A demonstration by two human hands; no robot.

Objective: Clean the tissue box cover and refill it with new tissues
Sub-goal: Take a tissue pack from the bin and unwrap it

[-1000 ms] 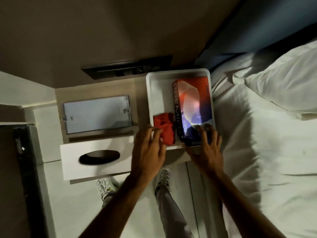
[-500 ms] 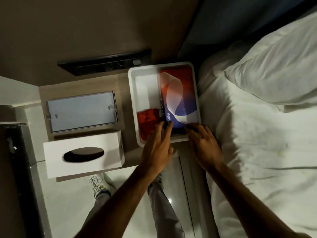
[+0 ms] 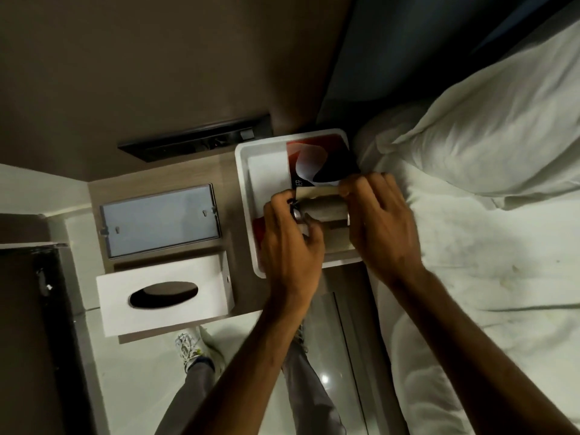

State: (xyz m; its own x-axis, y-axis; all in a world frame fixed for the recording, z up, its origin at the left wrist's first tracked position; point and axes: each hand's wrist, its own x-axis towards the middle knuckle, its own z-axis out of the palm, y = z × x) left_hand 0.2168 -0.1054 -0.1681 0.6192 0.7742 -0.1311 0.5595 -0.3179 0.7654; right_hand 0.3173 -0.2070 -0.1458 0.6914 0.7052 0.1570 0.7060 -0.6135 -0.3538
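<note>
A white tissue box cover [image 3: 163,296] with a dark oval slot stands at the near left of the bedside table, apart from both hands. In the white tray [image 3: 251,158] lies a red, white and dark tissue pack [image 3: 320,161]. My left hand [image 3: 292,243] and my right hand [image 3: 379,215] grip the pack's near end, where a flap is bent up and a pale inside shows. A red cloth [image 3: 258,227] in the tray is mostly hidden under my left hand.
A flat grey framed panel [image 3: 160,221] lies on the wooden table behind the cover. A dark switch strip [image 3: 194,142] is on the wall. The bed with white sheet [image 3: 489,293] and pillow [image 3: 489,136] is on the right. My shoes and legs are below.
Both hands have closed on the near end of the tissue pack and bent its flap up. The left hand moved off the red cloth onto the pack.
</note>
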